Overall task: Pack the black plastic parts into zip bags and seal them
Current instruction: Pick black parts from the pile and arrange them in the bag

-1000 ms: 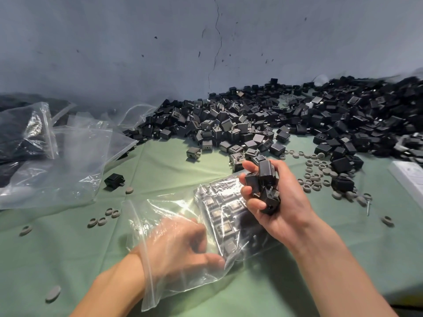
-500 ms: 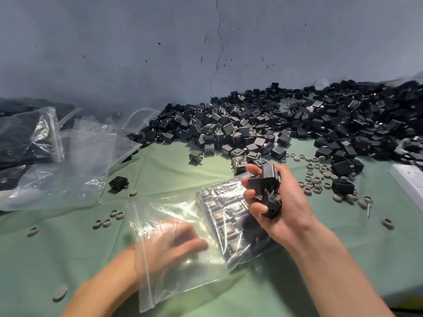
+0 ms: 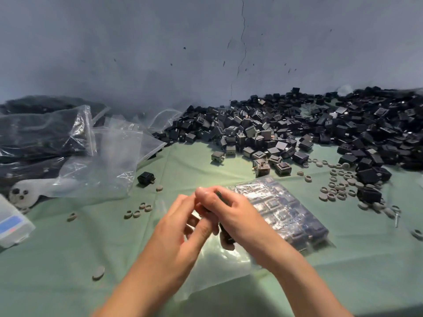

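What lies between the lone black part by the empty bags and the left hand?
Head view: one grey disc lies between the lone black part and the left hand; otherwise bare green cloth.

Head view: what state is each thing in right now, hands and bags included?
Clear zip bag under the hands: lying flat, far end packed with parts, near end empty; seal not discernible.
Right hand: curled round a few black plastic parts.
Left hand: fingers against the right hand, grip unclear.
Heap of loose black parts by the wall: unpacked.
Clear zip bags at left: empty, crumpled.
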A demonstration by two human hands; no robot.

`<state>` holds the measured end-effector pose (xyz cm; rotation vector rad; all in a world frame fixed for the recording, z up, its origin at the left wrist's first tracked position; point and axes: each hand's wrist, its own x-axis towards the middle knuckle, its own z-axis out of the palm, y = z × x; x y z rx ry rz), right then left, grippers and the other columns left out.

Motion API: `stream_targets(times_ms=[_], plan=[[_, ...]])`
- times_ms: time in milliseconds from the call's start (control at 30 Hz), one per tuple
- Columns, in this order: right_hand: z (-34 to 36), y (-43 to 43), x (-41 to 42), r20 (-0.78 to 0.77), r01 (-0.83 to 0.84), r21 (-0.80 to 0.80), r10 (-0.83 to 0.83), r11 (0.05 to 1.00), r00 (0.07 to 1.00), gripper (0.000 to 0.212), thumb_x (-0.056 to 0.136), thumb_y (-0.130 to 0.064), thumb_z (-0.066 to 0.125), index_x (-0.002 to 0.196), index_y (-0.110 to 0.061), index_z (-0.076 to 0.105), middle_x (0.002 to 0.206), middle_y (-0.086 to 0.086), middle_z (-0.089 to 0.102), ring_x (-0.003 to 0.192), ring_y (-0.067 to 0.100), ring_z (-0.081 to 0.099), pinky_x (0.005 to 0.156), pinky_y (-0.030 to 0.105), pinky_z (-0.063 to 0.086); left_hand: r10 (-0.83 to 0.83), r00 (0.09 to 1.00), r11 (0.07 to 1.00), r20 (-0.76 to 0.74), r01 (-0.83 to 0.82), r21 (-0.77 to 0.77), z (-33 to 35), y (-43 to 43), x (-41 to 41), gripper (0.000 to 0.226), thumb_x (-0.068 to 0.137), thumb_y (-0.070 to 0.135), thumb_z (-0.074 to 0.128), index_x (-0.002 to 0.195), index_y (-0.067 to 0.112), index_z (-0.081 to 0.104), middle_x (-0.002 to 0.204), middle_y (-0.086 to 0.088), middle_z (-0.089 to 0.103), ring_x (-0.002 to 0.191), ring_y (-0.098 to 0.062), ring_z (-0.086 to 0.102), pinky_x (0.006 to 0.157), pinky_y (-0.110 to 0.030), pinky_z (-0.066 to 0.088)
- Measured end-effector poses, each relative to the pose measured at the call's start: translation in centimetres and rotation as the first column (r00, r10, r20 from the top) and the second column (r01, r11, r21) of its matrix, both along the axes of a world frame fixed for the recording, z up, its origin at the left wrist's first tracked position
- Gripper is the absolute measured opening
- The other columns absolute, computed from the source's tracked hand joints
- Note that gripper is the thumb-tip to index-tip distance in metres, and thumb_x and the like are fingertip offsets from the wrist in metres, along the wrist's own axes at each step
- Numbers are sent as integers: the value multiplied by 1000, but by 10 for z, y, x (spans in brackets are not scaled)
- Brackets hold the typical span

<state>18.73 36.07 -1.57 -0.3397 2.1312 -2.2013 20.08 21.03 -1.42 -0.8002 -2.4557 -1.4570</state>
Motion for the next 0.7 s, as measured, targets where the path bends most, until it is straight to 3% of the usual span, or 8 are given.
stream_targets(times_ms=[100,167,233,333,433,500,567,700], plan=[[-2,-5,0,13,-24,30,24,999,1000,47,84,-69,57,98,-26,71,69,-9,61,52,9,47,39,21,35,-34,988,992,149,15,125,-2,-7,3,28,85,42,66,112,44,61,100,4,69,86,-15,67,80,-30,52],[-4,-7,-1,26,-42,7,42,999,999,57,87,-73,48,105,-25,72,79,6,67,54,12,47,40,21,35,-87,975,976,204,43,212,-2,-10,7,35,78,44,69,112,44,61,104,3,70,93,-17,68,84,-36,55],[-5,-7,-2,57,1,-46,1,999,998,55,90,-71,47,102,-25,74,73,6,64,53,12,48,39,20,34,-87,969,947,233,8,321,1,-20,3,35,73,41,71,107,44,63,104,5,71,91,-9,68,77,-26,56],[-6,6,-8,131,156,-140,-138,978,982,40,95,-55,53,98,-21,74,75,0,57,54,9,50,39,22,33,119,942,885,313,-243,397,4,-59,-17,25,77,26,68,97,40,71,96,0,74,81,-10,69,63,-26,57],[-5,29,-14,257,338,-281,-269,898,928,35,97,-43,53,107,-13,69,79,3,55,53,8,50,36,22,37,348,857,885,379,-434,169,-13,-90,-29,26,96,9,59,100,32,70,96,-8,73,70,-7,66,66,-29,51],[-5,39,-16,320,418,-369,-309,830,896,31,95,-35,56,112,-11,65,88,6,52,52,8,49,35,20,37,356,838,912,413,-407,40,-29,-89,-27,19,95,10,62,105,27,65,97,-5,73,69,-4,65,64,-21,50],[-7,44,-19,359,469,-413,-333,781,872,28,93,-27,55,114,-11,62,94,9,48,52,8,47,34,20,34,282,859,949,427,-316,10,-39,-76,-23,16,94,14,65,105,25,64,97,2,74,74,-1,65,61,-12,48],[-11,44,-24,400,521,-417,-364,745,841,23,92,-16,55,114,-8,58,88,7,46,50,9,46,33,20,33,282,951,919,125,-231,-319,-47,-61,-23,23,98,20,60,108,41,59,102,23,63,99,11,53,84,-7,38]])
